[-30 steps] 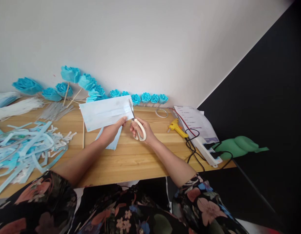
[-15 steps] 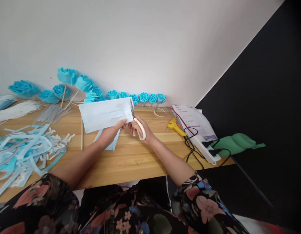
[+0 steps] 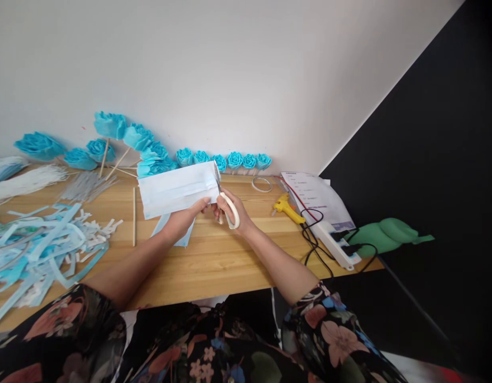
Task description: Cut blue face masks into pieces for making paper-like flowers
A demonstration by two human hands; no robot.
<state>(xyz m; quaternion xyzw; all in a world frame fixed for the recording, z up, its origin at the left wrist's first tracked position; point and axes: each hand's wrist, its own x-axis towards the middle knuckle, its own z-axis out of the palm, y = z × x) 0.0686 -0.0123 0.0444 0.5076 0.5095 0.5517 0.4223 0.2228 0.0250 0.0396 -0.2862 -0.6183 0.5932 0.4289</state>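
My left hand (image 3: 190, 215) pinches the lower edge of a pale blue pleated sheet (image 3: 176, 190), which looks like a face mask without its loops. In my right hand (image 3: 236, 211) are scissors with white handles (image 3: 230, 209). Their blades lie along the sheet's right edge, pointing up and away from me. Beneath my left hand, another light blue piece (image 3: 184, 238) rests on the table, partly covered by the wrist.
Blue fabric flowers on sticks (image 3: 139, 136) lean along the wall. Cut strips (image 3: 46, 244) heap at the left, near a thin wooden stick (image 3: 134, 217). Right: a tape roll (image 3: 261, 184), yellow glue gun (image 3: 288, 207), printed paper (image 3: 315, 194), power strip (image 3: 337, 247) and green object (image 3: 383, 236).
The sheet has shifted slightly to the right and down, its left end tilting less over the table. Both hands keep their holds, and the scissors stay at its right edge.
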